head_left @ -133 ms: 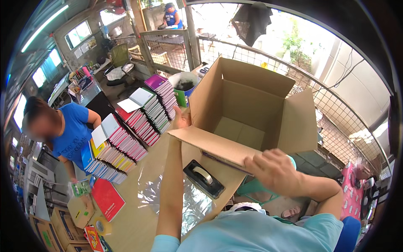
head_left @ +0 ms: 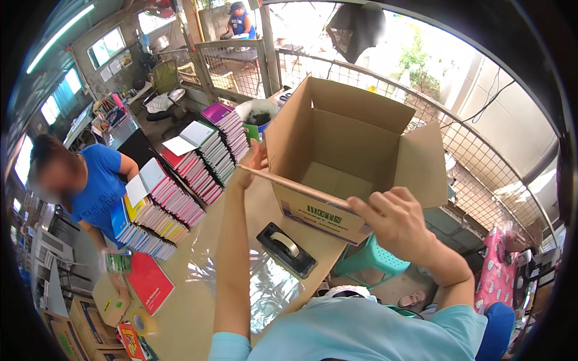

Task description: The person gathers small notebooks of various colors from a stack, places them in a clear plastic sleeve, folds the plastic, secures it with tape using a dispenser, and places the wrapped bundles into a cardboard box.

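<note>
Cardboard carton: it stands open-mouthed in front of me at the far right end of the table (head_left: 192, 328), its inside bare; how much of its base rests on the tabletop I can't tell.
Flaps: the far flap (head_left: 364, 103) stands up, the right flap (head_left: 423, 165) leans outward, and the near flap (head_left: 304, 189) shows almost edge-on.
Left hand (head_left: 254, 161): at the near left corner, thumb raised, fingers partly hidden against the cardboard; I can't tell how firmly they close.
Right hand (head_left: 394, 224): half curled at the near right corner, thumb at the near flap's edge; whether I pinch it is unclear.
Step in hand: I judge that I'm working the near flap and steadying the carton between both hands.
Next move: I think it calls for even pressure at both corners, so the carton doesn't twist or slide.
Tabletop nearby: what looks like a black tape dispenser (head_left: 286, 249) lies just this side of the carton, beside crumpled clear film (head_left: 271, 286).
Notebook stacks (head_left: 180, 201): left of the carton, between it and a co-worker (head_left: 99, 174) in blue.
</note>
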Tool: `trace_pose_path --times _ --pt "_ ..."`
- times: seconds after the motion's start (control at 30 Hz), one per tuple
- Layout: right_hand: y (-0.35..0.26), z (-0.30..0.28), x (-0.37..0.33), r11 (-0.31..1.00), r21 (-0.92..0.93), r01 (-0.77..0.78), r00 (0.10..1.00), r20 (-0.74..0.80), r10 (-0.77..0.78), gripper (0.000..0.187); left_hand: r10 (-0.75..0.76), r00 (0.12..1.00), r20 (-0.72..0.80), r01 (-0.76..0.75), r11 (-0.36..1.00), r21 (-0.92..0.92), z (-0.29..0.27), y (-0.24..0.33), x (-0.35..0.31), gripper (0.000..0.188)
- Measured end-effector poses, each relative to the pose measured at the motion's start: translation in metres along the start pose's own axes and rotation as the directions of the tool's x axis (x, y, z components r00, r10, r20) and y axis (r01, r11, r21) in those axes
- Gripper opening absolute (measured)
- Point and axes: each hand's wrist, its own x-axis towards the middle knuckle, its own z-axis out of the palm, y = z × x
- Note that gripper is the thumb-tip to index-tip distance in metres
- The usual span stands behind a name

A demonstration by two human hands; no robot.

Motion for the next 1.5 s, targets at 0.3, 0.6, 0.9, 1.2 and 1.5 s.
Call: trace_pose_path --times 0.3,0.6,0.9,1.2,1.5 --pt "0.128 -0.044 0.036 0.998 -0.050 -0.029 0.999 -0.040 0.027 0.042 0.144 0.985 -0.094 -0.101 0.927 0.361 0.023 0.023 0.004 0.047" --pt "0.347 0.043 0.087 0.835 -0.044 -0.549 0.778 0.338 0.529 0.041 0.112 0.993 -0.027 -0.094 0.920 0.380 0.021 0.020 0.008 0.045" --pt "0.340 0.016 -0.005 0.651 0.666 -0.364 0.797 -0.139 0.587 0.047 -0.123 0.992 -0.010 0.122 0.990 -0.068 0.028 0.000 0.003 0.083" --pt "0.188 0.133 -0.054 0.450 0.882 0.139 0.605 -0.435 0.667 0.073 0.077 0.992 0.098 -0.043 0.951 -0.305 0.087 -0.010 0.012 0.088" --pt "0.181 0.130 -0.071 0.435 0.883 0.176 0.467 -0.464 0.753 0.064 0.264 0.726 -0.635 -0.398 0.915 -0.074 0.072 -0.064 -0.025 0.077"
